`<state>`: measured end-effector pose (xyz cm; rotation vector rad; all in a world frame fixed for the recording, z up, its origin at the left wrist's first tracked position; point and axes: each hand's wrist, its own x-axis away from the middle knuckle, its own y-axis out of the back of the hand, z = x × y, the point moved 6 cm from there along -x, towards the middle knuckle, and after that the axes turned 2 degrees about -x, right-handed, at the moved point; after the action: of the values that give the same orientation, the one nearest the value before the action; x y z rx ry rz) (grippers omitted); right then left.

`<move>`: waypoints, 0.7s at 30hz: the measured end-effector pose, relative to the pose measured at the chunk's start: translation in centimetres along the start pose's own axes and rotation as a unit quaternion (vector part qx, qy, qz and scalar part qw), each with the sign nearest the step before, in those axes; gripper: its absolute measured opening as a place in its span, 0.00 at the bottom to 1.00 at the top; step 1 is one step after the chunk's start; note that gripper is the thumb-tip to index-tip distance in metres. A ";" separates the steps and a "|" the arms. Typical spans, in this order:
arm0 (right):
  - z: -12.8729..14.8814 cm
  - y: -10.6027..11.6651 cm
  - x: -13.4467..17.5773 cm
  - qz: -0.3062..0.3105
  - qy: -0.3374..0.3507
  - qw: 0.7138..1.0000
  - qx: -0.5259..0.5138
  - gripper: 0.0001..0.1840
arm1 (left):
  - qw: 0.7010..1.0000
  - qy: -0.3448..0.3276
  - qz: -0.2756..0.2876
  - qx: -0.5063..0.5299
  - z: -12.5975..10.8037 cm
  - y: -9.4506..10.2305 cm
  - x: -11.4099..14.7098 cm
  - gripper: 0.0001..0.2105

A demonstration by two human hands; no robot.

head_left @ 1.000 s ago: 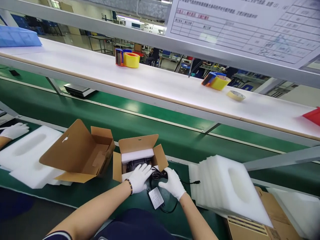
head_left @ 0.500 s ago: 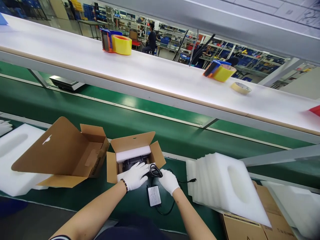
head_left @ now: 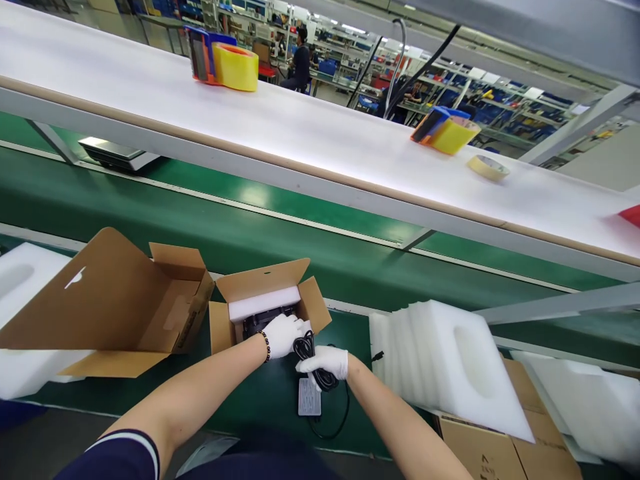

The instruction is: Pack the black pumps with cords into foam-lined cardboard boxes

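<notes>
In the head view my right hand (head_left: 327, 362), in a white glove, is closed on a looped black cable (head_left: 325, 380). My left hand (head_left: 284, 335), also gloved, reaches over the front right of a small open cardboard box (head_left: 225, 328). Its fingers are bent down and partly hidden, so their grip cannot be told. Inside that box a white foam strip (head_left: 265, 303) lies along the back, with a black device (head_left: 267, 319) in front of it, partly covered by my left hand. Below my right hand a power adapter (head_left: 309, 398) with a pale label rests on the green bench.
A larger open cardboard box (head_left: 125, 307) stands to the left, beside white foam (head_left: 23, 267). Stacked foam blocks (head_left: 450, 360) and flat cardboard (head_left: 485, 447) lie on the right. Above runs a white shelf (head_left: 300, 143) with yellow tape rolls (head_left: 236, 67).
My right hand has closed around the cable loops, which now hang lower. My left hand has shifted right and up, its fingers now bent at the box's right side. The view has tilted slightly.
</notes>
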<state>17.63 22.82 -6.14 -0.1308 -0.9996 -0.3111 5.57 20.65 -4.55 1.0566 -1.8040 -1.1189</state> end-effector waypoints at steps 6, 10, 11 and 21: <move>-1.6 -0.3 -0.4 -0.263 0.074 0.958 -0.085 0.07 | 0.999 0.001 0.021 -0.026 0.8 -0.4 -0.6 0.14; -1.9 -1.4 -0.8 -0.280 0.090 0.936 -0.195 0.10 | 0.999 0.002 0.039 -0.037 1.0 -0.5 -0.9 0.14; -1.9 -1.6 -0.8 -0.265 0.101 0.933 -0.220 0.12 | 0.998 0.004 0.044 -0.039 1.0 -0.5 -1.0 0.14; -1.6 -2.4 -0.8 -0.135 0.268 0.823 -0.482 0.21 | 1.000 -0.007 0.024 -0.009 0.4 -1.1 -2.6 0.11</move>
<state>17.76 20.27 -7.73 -0.7836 -0.2095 -1.0468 6.44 22.82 -6.10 0.9911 -1.8180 -1.1145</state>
